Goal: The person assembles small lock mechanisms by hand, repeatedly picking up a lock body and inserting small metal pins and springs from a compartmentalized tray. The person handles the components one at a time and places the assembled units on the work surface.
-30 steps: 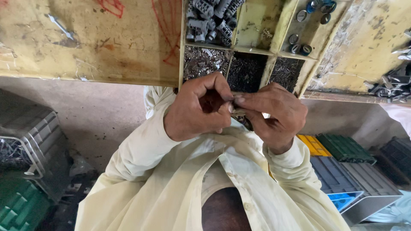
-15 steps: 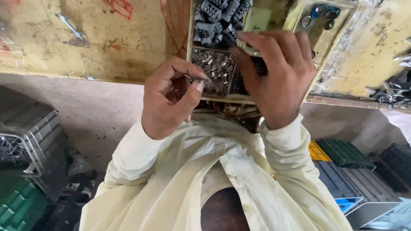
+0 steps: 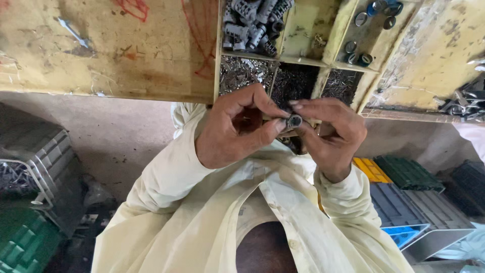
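**Two hands pinched on one small metal part**

Two hands meet in the middle of my view, just below the near edge of the wooden parts tray (image 3: 151,76). My left hand (image 3: 237,129) has its thumb and forefinger closed together on a small round metal piece (image 3: 294,121), and my right hand (image 3: 331,134) comes in from the other side with its fingertips (image 3: 298,106) pressed against the same piece, so both hands are clamped on it. The piece sits between the two thumbs, in front of the tray's near row of compartments; I cannot tell its exact shape beyond a dark round face with a lighter rim.

Beyond the hands, the tray is split by wooden dividers. The near left compartment holds shiny small metal bits (image 3: 242,73), the one next to it holds dark fine pieces (image 3: 298,81), and a third, narrower one holds more dark pieces (image 3: 343,83). In the far row, grey ribbed parts (image 3: 252,23) are piled in the left compartment, and round rings (image 3: 371,20) lie in the right one. The left stretch of the board is bare yellowed wood with red scrawls.

I see cream sleeves (image 3: 166,177) running up to both wrists. Low on the left stand a grey crate (image 3: 40,151) and a green crate (image 3: 22,242); on the right lie yellow, green and grey flat crates (image 3: 404,202).
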